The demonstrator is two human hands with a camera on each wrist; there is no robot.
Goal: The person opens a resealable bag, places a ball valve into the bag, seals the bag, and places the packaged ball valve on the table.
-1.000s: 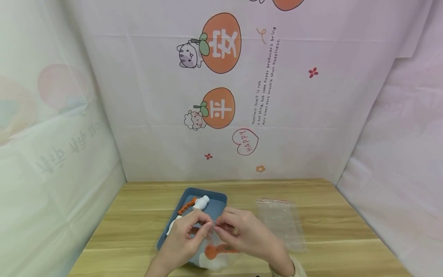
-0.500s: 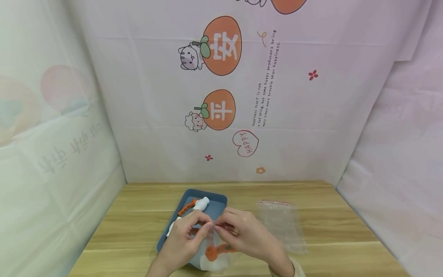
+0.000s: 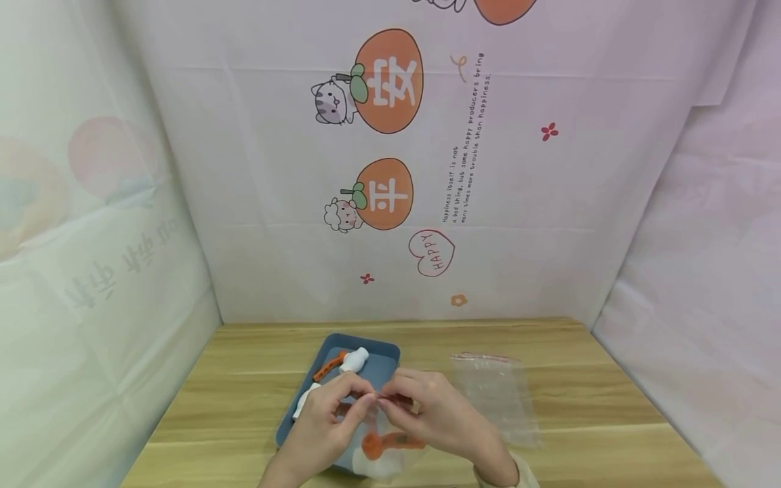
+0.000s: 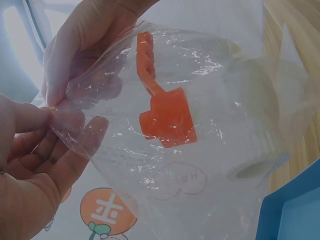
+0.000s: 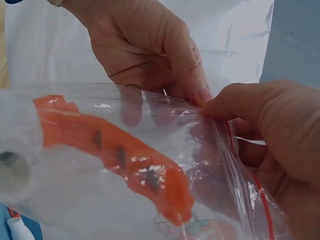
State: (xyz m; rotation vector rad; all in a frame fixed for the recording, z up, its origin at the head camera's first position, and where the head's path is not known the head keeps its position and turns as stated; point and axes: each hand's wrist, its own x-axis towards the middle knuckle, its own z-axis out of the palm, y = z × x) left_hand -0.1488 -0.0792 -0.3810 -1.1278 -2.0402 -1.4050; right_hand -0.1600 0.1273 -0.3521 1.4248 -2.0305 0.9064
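My left hand and right hand meet over the tray's near part, fingertips almost touching. Both pinch the top edge of a clear zip bag between thumb and fingers. A red line runs along the bag's mouth in the right wrist view. Inside the hanging bag lies a plastic valve with an orange handle and a whitish body. Whether the zip is fully pressed together at the pinched spot, I cannot tell.
Under and behind the hands stands a blue-grey tray. It holds a white valve with an orange handle and another white piece, partly covered by my left hand. Flat clear zip bags lie right on the wooden table.
Both hands keep their pinch on the bag's edge with hardly any movement. The orange handle inside the bag shifts slightly.
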